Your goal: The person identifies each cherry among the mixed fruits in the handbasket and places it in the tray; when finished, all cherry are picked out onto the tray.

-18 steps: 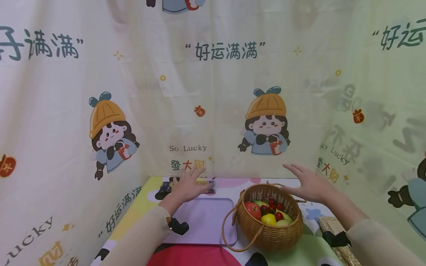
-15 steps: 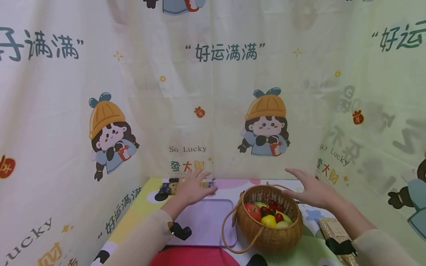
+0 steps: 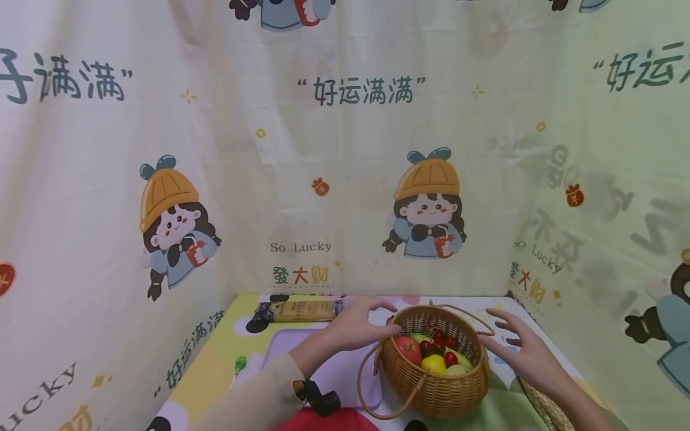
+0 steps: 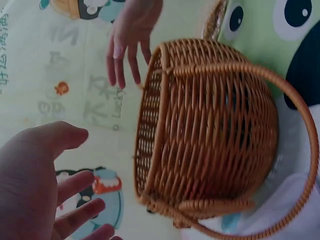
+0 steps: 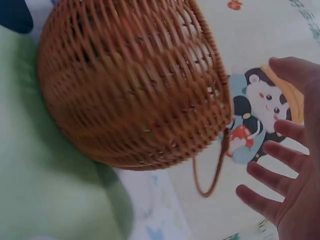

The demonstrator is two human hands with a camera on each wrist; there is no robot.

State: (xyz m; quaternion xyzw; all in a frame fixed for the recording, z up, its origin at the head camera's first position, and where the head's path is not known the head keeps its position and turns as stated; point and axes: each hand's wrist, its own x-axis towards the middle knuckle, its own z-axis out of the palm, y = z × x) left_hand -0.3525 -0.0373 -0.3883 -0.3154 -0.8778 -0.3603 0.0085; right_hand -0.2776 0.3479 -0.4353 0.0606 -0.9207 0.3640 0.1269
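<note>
A brown wicker basket (image 3: pixel 436 395) full of fruit stands upright on the table, its near handle hanging down at the left. Inside it lie a red apple (image 3: pixel 408 349), a yellow fruit (image 3: pixel 433 364), several dark red cherries (image 3: pixel 450 358) and some green fruit. At the basket's left rim is my left hand (image 3: pixel 356 326), fingers spread; the left wrist view shows this hand (image 4: pixel 30 185) apart from the wicker. My right hand (image 3: pixel 523 350) hovers by the right rim, fingers loosely bent and holding nothing. In the right wrist view its fingers (image 5: pixel 272 175) are spread beside the basket (image 5: pixel 130 85).
A pale purple tray (image 3: pixel 286 341) lies left of the basket, with a long gold and dark blue packet (image 3: pixel 304 310) behind it. A small green-topped stick (image 3: pixel 239 364) is at the tray's left. Under my right arm lies a straw-coloured thing (image 3: pixel 544 407). Printed curtains (image 3: pixel 356 209) enclose the table.
My left hand has moved right, from above the tray to the basket's left rim. The right hand has come down beside the right rim. The basket stays put.
</note>
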